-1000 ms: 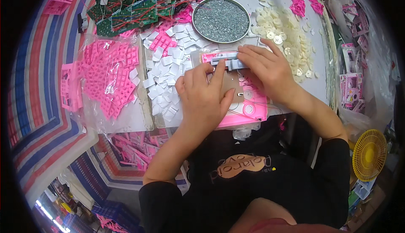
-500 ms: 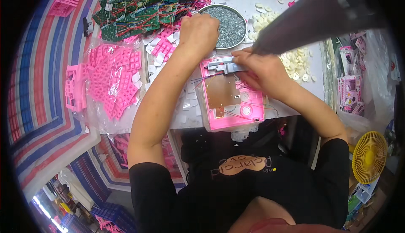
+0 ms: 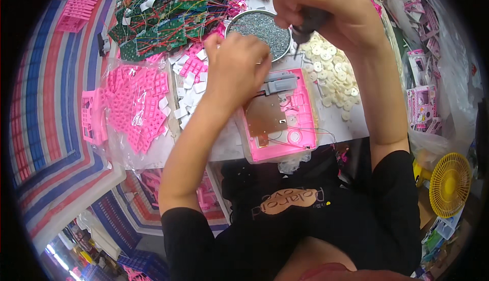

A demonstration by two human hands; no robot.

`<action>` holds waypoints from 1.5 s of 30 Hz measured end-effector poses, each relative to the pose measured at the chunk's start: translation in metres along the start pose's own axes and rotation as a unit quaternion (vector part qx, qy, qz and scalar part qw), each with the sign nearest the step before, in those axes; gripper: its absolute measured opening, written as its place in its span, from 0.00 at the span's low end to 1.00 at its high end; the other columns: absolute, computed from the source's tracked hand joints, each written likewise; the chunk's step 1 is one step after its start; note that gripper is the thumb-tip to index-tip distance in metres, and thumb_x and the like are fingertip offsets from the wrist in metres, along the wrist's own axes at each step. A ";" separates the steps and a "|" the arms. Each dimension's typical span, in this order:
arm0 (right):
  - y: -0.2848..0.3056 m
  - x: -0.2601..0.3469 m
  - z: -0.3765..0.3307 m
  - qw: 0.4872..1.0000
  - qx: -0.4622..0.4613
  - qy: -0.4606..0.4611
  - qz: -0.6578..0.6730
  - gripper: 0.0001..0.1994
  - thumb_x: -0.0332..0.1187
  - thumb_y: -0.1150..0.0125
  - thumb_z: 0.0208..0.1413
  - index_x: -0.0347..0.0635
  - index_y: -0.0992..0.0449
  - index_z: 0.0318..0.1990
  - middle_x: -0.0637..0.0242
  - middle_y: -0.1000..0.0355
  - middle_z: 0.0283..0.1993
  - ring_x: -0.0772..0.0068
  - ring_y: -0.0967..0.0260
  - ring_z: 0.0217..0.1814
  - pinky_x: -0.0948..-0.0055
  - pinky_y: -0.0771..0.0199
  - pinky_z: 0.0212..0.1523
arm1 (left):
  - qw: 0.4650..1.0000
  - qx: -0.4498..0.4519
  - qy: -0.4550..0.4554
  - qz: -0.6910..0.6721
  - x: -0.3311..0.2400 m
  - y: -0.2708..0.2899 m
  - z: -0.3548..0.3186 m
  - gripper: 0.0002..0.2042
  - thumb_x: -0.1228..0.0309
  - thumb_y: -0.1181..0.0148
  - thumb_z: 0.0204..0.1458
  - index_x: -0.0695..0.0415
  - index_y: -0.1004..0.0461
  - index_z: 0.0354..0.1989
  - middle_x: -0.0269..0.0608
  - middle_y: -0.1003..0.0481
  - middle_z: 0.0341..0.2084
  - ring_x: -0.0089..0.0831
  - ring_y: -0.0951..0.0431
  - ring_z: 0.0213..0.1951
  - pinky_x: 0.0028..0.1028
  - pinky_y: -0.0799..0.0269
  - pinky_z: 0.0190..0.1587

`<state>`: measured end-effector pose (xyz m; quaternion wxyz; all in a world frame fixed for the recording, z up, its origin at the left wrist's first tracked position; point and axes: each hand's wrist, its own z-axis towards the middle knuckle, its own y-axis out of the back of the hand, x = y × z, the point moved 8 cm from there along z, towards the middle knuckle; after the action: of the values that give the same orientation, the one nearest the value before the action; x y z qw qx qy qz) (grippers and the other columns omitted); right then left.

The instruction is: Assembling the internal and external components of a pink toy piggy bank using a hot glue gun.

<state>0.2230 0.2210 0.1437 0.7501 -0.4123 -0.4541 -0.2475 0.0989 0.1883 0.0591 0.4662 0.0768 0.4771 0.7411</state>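
My right hand is wrapped round a black power screwdriver, its thin bit pointing down beside a round tin. Close to the tin's near left side, my left hand has its fingers curled together; whatever is between the fingertips is hidden. Below the hands lies an open pink plastic casing. A brown circuit board with thin wires sits inside it. Across the casing's far end rests a grey plastic mechanism, partly behind my left hand. Small metal screws fill the tin.
Green circuit boards with tangled wires are heaped at the far left. A clear bag of pink button parts lies left, with white pieces beside it. Cream discs spread on the right. A yellow fan stands lower right.
My right hand has left the grey mechanism and moved up and right, and now grips the screwdriver, which was hanging blurred above. My left hand has come from the tin's edge down toward the casing.
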 end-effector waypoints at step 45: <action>0.258 0.013 -0.150 0.585 -0.385 -0.192 -0.688 0.21 0.55 0.31 0.53 0.44 0.18 0.37 0.56 0.19 0.33 0.54 0.20 0.38 0.58 0.22 0.43 | 0.931 0.246 0.256 -0.083 -0.016 0.158 -0.143 0.21 0.76 0.30 0.45 0.63 0.26 0.49 0.54 0.25 0.48 0.51 0.23 0.50 0.40 0.30 0.54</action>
<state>0.4931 0.2335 0.0165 0.0226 -0.2649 -0.5977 -0.7563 -0.0700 0.0678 0.1112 0.3544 -0.0432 0.7527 0.5532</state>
